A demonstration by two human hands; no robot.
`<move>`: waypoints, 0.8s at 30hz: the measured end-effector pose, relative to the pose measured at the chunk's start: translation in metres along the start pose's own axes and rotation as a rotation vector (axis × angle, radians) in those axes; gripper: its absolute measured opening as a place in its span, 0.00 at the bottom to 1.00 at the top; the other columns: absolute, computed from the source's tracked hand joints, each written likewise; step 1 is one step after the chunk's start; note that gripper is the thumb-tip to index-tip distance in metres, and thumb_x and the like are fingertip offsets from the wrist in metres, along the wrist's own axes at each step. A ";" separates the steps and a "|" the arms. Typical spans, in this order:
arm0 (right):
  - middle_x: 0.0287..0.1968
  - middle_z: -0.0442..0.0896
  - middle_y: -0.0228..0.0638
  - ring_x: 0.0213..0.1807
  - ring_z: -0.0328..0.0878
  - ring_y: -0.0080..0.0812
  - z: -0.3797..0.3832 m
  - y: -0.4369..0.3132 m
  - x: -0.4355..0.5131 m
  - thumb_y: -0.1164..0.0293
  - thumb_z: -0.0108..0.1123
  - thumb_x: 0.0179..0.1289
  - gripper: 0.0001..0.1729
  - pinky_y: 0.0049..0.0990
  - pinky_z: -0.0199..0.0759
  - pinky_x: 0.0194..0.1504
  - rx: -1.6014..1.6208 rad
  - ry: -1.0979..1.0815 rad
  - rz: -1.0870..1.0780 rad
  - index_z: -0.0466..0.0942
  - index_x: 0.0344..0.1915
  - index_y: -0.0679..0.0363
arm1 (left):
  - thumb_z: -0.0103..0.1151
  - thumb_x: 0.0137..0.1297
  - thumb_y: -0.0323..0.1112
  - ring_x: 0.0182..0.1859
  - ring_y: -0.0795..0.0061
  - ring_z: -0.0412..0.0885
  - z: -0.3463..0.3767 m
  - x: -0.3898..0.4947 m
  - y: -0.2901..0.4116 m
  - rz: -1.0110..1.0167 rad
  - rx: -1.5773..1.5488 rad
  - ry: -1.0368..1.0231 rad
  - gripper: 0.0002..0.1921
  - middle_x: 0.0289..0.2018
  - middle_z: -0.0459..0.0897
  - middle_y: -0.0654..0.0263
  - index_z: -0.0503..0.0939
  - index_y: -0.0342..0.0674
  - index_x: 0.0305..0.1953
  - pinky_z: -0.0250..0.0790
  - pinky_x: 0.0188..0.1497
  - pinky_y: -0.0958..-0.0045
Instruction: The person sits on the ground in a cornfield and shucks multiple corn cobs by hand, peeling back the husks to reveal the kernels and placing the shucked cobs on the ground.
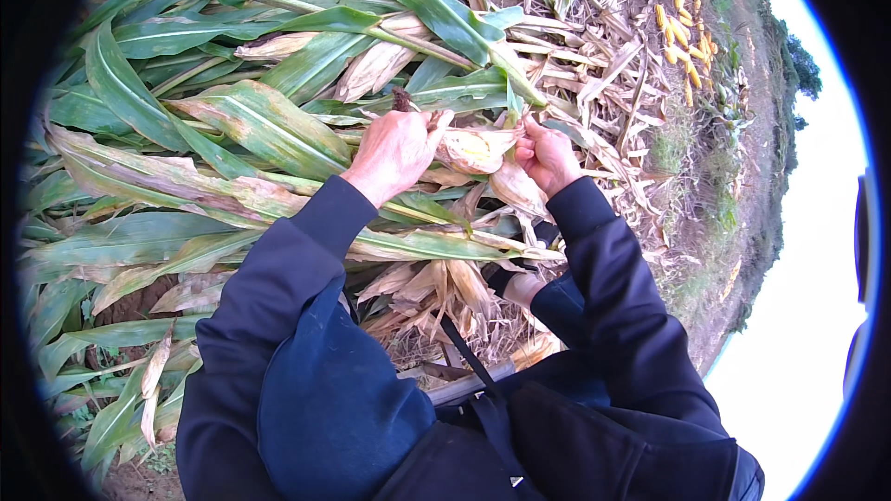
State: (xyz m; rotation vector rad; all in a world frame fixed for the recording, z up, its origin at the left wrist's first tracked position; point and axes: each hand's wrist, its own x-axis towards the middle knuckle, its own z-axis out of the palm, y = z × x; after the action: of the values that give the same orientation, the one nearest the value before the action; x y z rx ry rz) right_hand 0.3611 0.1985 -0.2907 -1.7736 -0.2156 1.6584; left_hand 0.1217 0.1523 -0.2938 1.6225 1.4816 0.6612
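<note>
In front of me is an ear of corn in dry, pale husk, with some yellow kernels showing through the husk. My left hand is closed at its left end, by a tuft of dark brown silk. At the other end, the fingers of my right hand pinch the husk near the stalk. A loose flap of dry husk hangs below the right fingers. Green and browning corn leaves lie beneath and around both hands.
Cut corn stalks with long leaves cover the ground at left. Dry husks are strewn beyond my right hand. Several bare yellow corn cobs lie heaped at upper right. More opened husks and my foot are below the hands.
</note>
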 end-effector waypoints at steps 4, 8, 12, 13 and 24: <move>0.24 0.70 0.35 0.20 0.68 0.25 -0.108 -0.021 0.064 0.74 0.44 0.72 0.07 0.21 0.76 0.23 0.141 0.309 0.029 0.66 0.38 0.67 | 0.49 0.70 0.44 0.27 0.45 0.77 0.018 0.003 0.002 0.068 -0.048 0.088 0.20 0.20 0.77 0.46 0.79 0.32 0.28 0.68 0.30 0.56; 0.30 0.74 0.40 0.25 0.74 0.30 -0.124 0.006 0.099 0.78 0.46 0.69 0.09 0.26 0.80 0.26 0.120 0.506 -0.054 0.64 0.48 0.66 | 0.51 0.67 0.43 0.31 0.51 0.81 0.034 0.000 0.002 0.047 -0.042 0.001 0.16 0.25 0.81 0.49 0.80 0.34 0.33 0.71 0.35 0.58; 0.41 0.77 0.46 0.34 0.79 0.35 -0.091 -0.027 0.042 0.67 0.63 0.61 0.24 0.28 0.79 0.31 -0.516 0.418 -0.269 0.66 0.50 0.68 | 0.49 0.70 0.46 0.27 0.64 0.80 0.023 0.000 -0.002 -0.217 -0.494 -0.102 0.20 0.22 0.80 0.53 0.80 0.33 0.36 0.70 0.36 0.65; 0.44 0.77 0.46 0.40 0.78 0.33 -0.089 -0.037 0.036 0.69 0.62 0.60 0.25 0.28 0.75 0.38 -0.766 0.380 -0.670 0.67 0.53 0.68 | 0.47 0.71 0.47 0.31 0.72 0.79 0.029 0.002 -0.001 -0.153 -0.619 -0.056 0.21 0.26 0.82 0.59 0.80 0.31 0.37 0.69 0.36 0.69; 0.38 0.80 0.35 0.38 0.76 0.21 0.039 0.005 -0.055 0.66 0.66 0.59 0.21 0.22 0.70 0.42 -1.136 -0.162 -1.062 0.73 0.48 0.64 | 0.47 0.73 0.38 0.48 0.66 0.79 0.048 0.005 0.016 -0.693 -1.753 -0.090 0.15 0.43 0.80 0.58 0.71 0.33 0.51 0.73 0.55 0.61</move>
State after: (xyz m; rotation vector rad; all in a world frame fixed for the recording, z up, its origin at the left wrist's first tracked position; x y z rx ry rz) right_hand 0.3141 0.1782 -0.2468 -1.6114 -2.0689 0.8289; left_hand 0.1711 0.1475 -0.3064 -0.2029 0.6876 0.9559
